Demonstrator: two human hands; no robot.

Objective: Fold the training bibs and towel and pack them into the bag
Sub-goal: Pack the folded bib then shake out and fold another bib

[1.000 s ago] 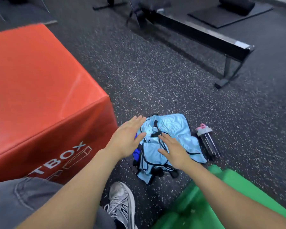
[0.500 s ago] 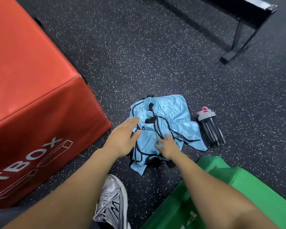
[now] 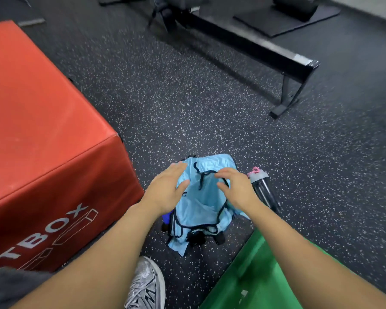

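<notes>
The person leans over a crumpled heap of light blue bibs [image 3: 198, 204] that lies on the speckled gym floor [image 3: 187, 103], between a red box [image 3: 42, 130] on the left and a green mat [image 3: 261, 275] at the lower right. Both arms reach down to the heap, one from each side, which suits someone about to gather or spread loose cloth rather than pinch one corner.

The left hand [image 3: 165, 192] is open, fingers spread, its fingertips at the left edge of the cloth; whether it presses on the cloth or only hovers over it cannot be told. The right hand [image 3: 236, 188] is also open, with fingers slightly curled over the black trim of the bibs; it does not appear to grip anything.

Something dark and a bit of deep blue peep out from under the heap at its near side; this may be the bag, but too little shows to say. No towel can be picked out.

A bottle [image 3: 263, 188] with a pink-and-grey cap lies on the floor just beside the heap, on the right, close to the right wrist. A silver shoe [image 3: 147, 286] stands near the bottom edge.

Judging by the tangle, folding has not begun; the first job is likely to separate one bib and lay it flat.
</notes>
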